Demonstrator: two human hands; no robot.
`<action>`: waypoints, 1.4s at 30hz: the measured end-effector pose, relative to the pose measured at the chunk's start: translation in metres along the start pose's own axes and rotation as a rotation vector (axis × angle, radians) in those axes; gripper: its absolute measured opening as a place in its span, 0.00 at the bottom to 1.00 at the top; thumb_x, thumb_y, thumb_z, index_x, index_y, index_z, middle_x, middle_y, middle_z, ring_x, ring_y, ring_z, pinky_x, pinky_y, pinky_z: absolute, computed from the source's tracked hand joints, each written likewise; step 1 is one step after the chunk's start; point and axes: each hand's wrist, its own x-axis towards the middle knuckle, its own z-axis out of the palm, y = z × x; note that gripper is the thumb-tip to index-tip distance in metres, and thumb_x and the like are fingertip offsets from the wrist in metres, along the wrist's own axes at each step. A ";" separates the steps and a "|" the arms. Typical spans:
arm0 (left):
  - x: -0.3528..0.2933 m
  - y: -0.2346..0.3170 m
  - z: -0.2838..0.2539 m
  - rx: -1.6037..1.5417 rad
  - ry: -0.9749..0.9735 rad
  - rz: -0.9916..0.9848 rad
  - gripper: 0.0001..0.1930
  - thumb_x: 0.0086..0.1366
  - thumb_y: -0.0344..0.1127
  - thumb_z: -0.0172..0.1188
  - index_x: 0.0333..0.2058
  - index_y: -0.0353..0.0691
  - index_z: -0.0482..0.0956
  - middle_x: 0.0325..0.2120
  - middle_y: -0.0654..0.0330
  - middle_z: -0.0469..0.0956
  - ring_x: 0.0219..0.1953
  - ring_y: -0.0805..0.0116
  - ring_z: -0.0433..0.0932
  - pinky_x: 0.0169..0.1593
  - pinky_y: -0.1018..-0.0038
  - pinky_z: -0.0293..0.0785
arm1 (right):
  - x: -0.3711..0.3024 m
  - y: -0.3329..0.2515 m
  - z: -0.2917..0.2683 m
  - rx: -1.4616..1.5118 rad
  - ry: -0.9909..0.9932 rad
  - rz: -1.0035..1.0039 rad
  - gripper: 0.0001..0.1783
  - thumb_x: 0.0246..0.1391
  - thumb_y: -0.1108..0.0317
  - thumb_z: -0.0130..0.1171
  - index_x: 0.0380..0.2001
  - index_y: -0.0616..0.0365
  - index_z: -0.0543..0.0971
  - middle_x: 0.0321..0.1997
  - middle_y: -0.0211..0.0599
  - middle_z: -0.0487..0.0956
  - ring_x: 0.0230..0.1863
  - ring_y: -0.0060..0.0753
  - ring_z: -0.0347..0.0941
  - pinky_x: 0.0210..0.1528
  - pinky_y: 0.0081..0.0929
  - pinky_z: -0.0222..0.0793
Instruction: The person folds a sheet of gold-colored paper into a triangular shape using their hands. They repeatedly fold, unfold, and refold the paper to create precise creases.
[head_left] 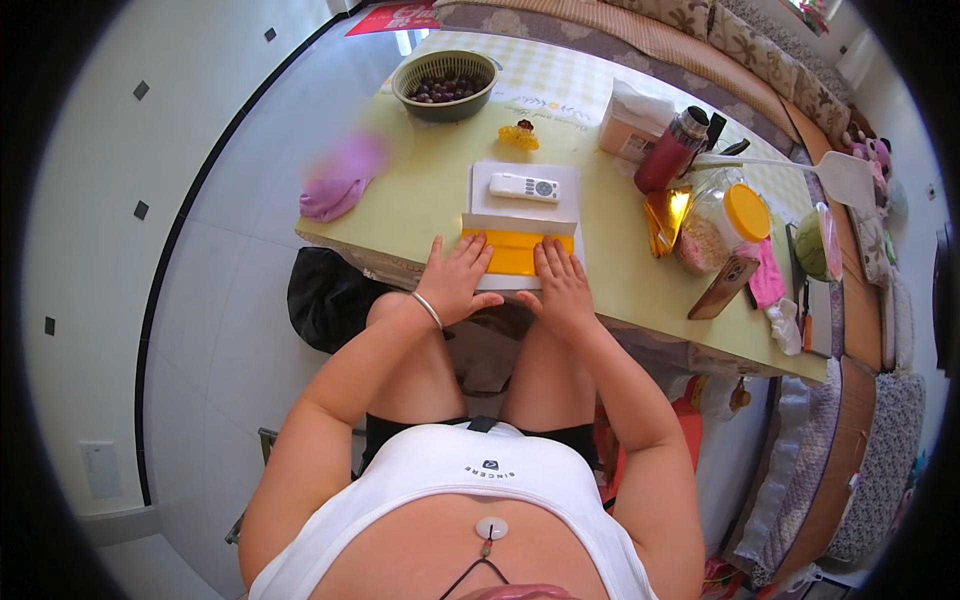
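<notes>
A shiny yellow-orange sheet (512,258) lies at the table's near edge on top of white paper (484,178). My left hand (458,280) rests flat on its left side, fingers stretched out and thumb pointing inward. On the right side my right hand (560,288) lies the same way, its fingers on the sheet and its thumb toward the left one. Both palms face down, and neither hand grips anything. Just beyond the sheet, a white remote control (525,187) sits on the paper. A pale raised fold of paper (520,224) runs along the sheet's far edge.
On the table (400,200) stand a basket of dark round fruit (402,92), a tissue pack (632,130), a red thermos (668,155), a yellow-lidded jar (712,232) and a phone (722,288). A gold pouch (664,222) is beside the jar. Purple cloth (335,195) hangs at the left edge.
</notes>
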 end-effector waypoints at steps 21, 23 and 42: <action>0.026 0.031 0.033 -0.138 0.138 0.119 0.56 0.60 0.76 0.51 0.72 0.34 0.51 0.73 0.42 0.49 0.76 0.47 0.45 0.75 0.47 0.39 | 0.000 -0.004 -0.015 -0.033 -0.124 -0.009 0.57 0.45 0.53 0.72 0.73 0.61 0.54 0.79 0.48 0.51 0.80 0.44 0.44 0.78 0.46 0.41; 0.018 0.016 0.041 -0.164 0.170 0.048 0.54 0.61 0.74 0.51 0.72 0.36 0.52 0.74 0.43 0.46 0.77 0.49 0.44 0.75 0.46 0.38 | -0.001 -0.003 -0.009 -0.008 -0.061 -0.020 0.58 0.45 0.53 0.73 0.73 0.61 0.54 0.79 0.48 0.52 0.80 0.45 0.45 0.78 0.46 0.42; 0.037 -0.037 0.001 -0.130 -0.014 0.130 0.43 0.68 0.69 0.46 0.71 0.45 0.59 0.75 0.56 0.48 0.77 0.52 0.43 0.71 0.35 0.28 | -0.025 0.020 -0.013 0.105 0.082 -0.041 0.33 0.60 0.52 0.59 0.66 0.51 0.70 0.73 0.38 0.66 0.75 0.41 0.56 0.72 0.44 0.51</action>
